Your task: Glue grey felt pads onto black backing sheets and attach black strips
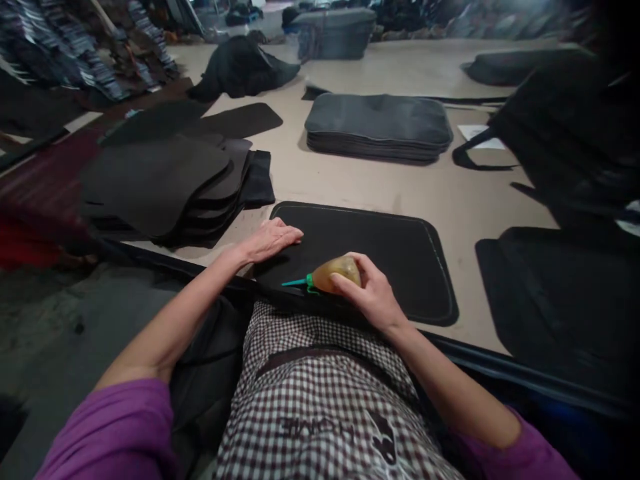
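A black rounded-corner panel (pixel 380 260) lies flat at the table's front edge, with a pale line running along its border. My left hand (pixel 273 239) rests on its left end, palm down with the fingers stretched out. My right hand (pixel 370 287) is wrapped round a squeeze bottle (pixel 325 275) of yellowish-brown contents. The bottle lies tilted nearly level over the panel's near edge, its thin green nozzle pointing left. Whether the nozzle tip touches the panel, I cannot tell.
Dark cut pieces (pixel 160 173) are stacked on the left, and a neat pile of grey-black panels (pixel 380 127) stands beyond. Black bags or straps (pixel 575 133) and another dark panel (pixel 560 300) occupy the right. Further back sit a dark heap (pixel 243 67) and another stack (pixel 335 33).
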### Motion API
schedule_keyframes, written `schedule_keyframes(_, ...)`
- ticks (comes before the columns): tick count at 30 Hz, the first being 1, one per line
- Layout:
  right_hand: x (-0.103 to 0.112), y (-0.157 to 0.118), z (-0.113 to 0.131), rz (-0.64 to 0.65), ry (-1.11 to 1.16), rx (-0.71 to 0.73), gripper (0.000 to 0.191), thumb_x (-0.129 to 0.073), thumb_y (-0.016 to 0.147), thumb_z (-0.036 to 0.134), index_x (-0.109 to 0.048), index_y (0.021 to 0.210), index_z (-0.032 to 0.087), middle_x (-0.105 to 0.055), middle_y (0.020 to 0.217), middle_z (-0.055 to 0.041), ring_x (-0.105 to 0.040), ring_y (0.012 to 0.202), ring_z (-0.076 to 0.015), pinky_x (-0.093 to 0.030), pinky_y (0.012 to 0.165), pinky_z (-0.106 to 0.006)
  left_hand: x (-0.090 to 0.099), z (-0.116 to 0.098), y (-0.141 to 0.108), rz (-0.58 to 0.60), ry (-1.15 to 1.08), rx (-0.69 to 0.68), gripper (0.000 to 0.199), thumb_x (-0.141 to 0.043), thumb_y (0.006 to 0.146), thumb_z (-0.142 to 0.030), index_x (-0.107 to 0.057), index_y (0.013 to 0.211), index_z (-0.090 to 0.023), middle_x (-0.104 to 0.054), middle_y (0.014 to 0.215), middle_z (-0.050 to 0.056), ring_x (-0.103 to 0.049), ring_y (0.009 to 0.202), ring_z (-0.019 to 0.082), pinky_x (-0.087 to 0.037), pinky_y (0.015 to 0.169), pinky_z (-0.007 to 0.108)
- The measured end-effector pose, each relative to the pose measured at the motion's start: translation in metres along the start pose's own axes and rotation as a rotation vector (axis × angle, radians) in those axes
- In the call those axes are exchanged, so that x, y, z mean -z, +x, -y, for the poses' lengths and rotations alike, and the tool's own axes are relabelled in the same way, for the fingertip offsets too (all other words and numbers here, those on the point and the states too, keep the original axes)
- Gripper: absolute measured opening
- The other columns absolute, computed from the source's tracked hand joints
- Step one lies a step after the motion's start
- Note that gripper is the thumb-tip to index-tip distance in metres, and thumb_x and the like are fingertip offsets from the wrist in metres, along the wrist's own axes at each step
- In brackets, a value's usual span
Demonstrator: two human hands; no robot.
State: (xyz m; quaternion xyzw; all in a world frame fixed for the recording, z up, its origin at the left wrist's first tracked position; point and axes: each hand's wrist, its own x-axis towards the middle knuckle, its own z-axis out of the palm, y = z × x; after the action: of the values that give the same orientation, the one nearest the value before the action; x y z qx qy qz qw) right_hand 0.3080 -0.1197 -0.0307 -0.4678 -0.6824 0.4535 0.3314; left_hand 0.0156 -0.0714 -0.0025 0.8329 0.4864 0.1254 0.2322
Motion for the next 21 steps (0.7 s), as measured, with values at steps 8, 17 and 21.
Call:
schedule_keyframes(8,-0.047,0.031,0.033,0.032,-0.041,0.125,0.045,-0.073,0.081,0.055,-0.059,0.111,0.025,-0.068,0.103,-0.0059,-0.064,0.091,-0.028,-0.054,0.085,-0.044,0.008,0.005,0.001,0.084,0.015,-0.015,0.055,-0.018,0.107,-0.045,-0.063,0.131,-0.027,-0.072,0.125,0.002,-0.053,0.11,0.025,-0.031,0.104,0.041)
schedule_keyframes(17,-0.059,0.052,0.031,-0.113,-0.052,0.189,0.044,-0.072,0.082,0.056,-0.057,0.108,0.025,-0.066,0.107,-0.0074,-0.063,0.096,-0.0284,-0.052,0.09,-0.044,0.023,0.006,0.012,0.14,-0.095,0.012,0.064,-0.016,0.107,-0.053,-0.069,0.126,-0.023,-0.074,0.121,0.004,-0.06,0.111,0.024,-0.038,0.102,0.039)
schedule_keyframes(21,-0.053,0.05,0.035,-0.022,-0.047,0.144,0.046,-0.074,0.081,0.056,-0.059,0.111,0.025,-0.067,0.106,-0.0069,-0.063,0.094,-0.0276,-0.053,0.086,-0.044,0.03,0.002,0.027,0.189,-0.199,0.033,0.073,-0.016,0.106,-0.06,-0.072,0.12,-0.015,-0.077,0.111,0.008,-0.064,0.112,0.022,-0.039,0.106,0.035)
